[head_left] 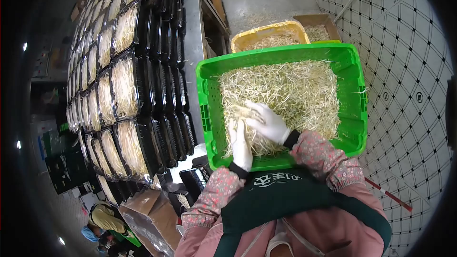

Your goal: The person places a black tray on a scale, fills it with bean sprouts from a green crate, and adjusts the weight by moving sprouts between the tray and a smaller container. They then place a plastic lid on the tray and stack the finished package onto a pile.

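Observation:
A green plastic crate (281, 53) in front of me holds a deep layer of pale bean sprouts (295, 90). Both my hands wear white gloves and are inside it, toward its near left corner. My right hand (268, 123) reaches left across the sprouts, its fingers curled on a small bunch of bean sprouts (238, 113). From below, my left hand (241, 148) presses its fingers against the same bunch, so the sprouts sit between the two hands. Part of the left fingertips is hidden by sprouts.
Left of the crate, black trays of packed sprouts (124, 85) rise in tall stacks. A yellow tub (235, 43) and a cardboard box (328, 20) with sprouts stand behind the crate. Empty black trays (193, 181) and a plastic-lined carton (150, 209) lie lower left; another person (107, 219) is beyond.

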`<state>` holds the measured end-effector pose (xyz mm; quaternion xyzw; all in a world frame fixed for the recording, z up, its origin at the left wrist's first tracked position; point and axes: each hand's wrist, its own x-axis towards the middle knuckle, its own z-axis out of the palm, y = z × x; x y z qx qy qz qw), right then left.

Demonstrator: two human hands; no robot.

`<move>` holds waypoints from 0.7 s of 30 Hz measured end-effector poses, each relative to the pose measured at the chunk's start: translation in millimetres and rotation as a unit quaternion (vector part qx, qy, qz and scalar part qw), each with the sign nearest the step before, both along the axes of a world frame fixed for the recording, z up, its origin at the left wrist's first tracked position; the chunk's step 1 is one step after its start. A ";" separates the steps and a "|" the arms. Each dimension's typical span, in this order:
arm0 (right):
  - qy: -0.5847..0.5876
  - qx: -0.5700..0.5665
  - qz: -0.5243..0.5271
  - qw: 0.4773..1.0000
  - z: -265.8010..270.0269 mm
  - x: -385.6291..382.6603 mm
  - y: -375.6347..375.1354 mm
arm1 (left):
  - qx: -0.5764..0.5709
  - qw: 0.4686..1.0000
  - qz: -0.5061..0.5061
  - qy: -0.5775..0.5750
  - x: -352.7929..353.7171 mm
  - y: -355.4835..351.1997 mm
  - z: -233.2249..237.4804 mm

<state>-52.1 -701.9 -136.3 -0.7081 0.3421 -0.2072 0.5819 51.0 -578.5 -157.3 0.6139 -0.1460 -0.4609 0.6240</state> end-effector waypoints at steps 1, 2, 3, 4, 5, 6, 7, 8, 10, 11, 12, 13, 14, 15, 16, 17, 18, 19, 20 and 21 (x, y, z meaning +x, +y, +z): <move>-0.017 0.056 0.009 0.998 -5.0 -0.7 0.5 | 0.025 0.995 0.036 0.093 6.4 -8.9 -5.7; -0.037 0.106 0.018 0.994 -9.2 0.9 -6.0 | 0.049 0.978 0.084 0.184 12.1 -22.4 -1.7; -0.054 0.156 0.027 0.986 -14.8 2.8 -15.4 | 0.027 0.982 0.074 0.173 8.3 -30.1 17.2; -0.149 0.268 -0.001 0.952 -22.5 1.8 -13.6 | 0.007 0.990 0.061 0.130 13.2 -31.5 6.4; -0.126 0.235 -0.004 0.964 -28.3 -3.4 -8.4 | 0.001 0.995 0.048 0.089 18.4 -22.2 -1.9; -0.106 0.192 -0.004 0.976 -37.9 -8.4 -20.5 | 0.032 0.990 0.029 0.131 26.4 -22.8 2.6; -0.089 0.133 -0.001 0.987 -48.3 -11.2 -45.1 | 0.009 0.989 0.036 0.146 33.2 -23.5 -8.8; -0.089 0.089 0.006 0.992 -68.5 -15.5 -58.3 | 0.005 0.991 0.034 0.126 42.4 -28.1 -16.8; -0.017 -0.016 0.041 0.999 -67.8 -21.1 -88.1 | 0.029 0.995 0.034 0.084 58.6 -36.4 -40.0; 0.040 -0.048 0.055 0.997 -67.6 -22.2 -103.6 | 0.106 0.992 0.036 0.066 58.6 -52.6 -16.1; 0.142 -0.083 0.016 0.986 -70.0 -19.6 -113.5 | 0.121 0.992 0.027 0.009 65.6 -60.9 -32.7; 0.242 -0.117 -0.023 0.963 -71.3 -17.4 -123.3 | 0.134 0.990 0.017 -0.049 73.0 -68.0 -56.9; 0.290 -0.166 -0.077 0.939 -103.9 -10.0 -128.3 | 0.153 0.981 0.001 -0.118 75.5 -76.2 -81.8; 0.366 -0.183 -0.095 0.907 -117.6 3.9 -125.0 | 0.172 0.967 -0.016 -0.186 72.8 -81.9 -105.3; 0.382 -0.178 -0.069 0.904 -110.9 17.3 -110.1 | 0.172 0.979 -0.010 -0.113 66.2 -84.3 -123.0; 0.397 -0.172 -0.043 0.901 -101.3 28.5 -86.2 | 0.196 0.968 -0.005 -0.154 37.6 -91.9 -77.6; 0.354 -0.194 -0.014 0.915 -96.0 35.1 -59.5 | 0.168 0.980 -0.015 -0.108 26.5 -81.1 -74.1; 0.309 -0.214 0.016 0.927 -92.2 36.6 -32.6 | 0.141 0.988 -0.025 -0.063 17.6 -62.7 -71.2; 0.261 -0.231 0.071 0.935 -87.5 30.5 -9.0 | 0.103 0.994 -0.012 0.042 5.2 -40.6 -62.0; 0.212 -0.246 0.126 0.937 -80.9 22.9 6.8 | 0.065 0.987 0.000 0.147 -6.8 -16.5 -46.8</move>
